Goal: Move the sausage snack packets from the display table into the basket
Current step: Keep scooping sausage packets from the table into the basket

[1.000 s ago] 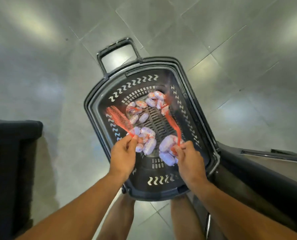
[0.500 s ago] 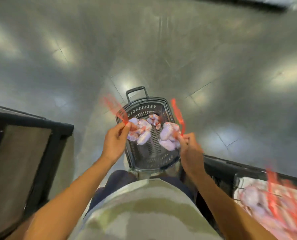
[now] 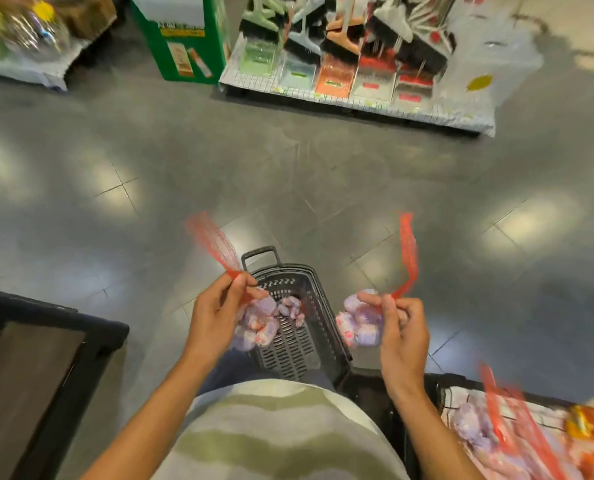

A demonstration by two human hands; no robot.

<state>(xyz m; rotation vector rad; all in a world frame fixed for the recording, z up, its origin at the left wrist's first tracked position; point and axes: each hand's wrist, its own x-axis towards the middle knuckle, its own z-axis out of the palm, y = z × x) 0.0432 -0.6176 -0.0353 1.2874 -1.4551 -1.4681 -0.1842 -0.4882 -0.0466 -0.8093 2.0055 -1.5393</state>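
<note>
black slotted basket (image 3: pixel 326 317) with white chevrons; purple-and-red packets (image 3: pixel 257 327) in red netting (image 3: pixel 408 258); grey tiled floor (image 3: pixel 288 174); green-and-white striped shirt (image 3: pixel 274 431).

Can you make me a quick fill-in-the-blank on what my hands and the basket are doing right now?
1. Each hand pinches a net bag of sausage packets by its ____ mesh tail.
2. The left hand holds its bag over the ____.
3. The right hand holds its bag beside the black basket, above the ____.

Missing words: red; basket; floor
</note>
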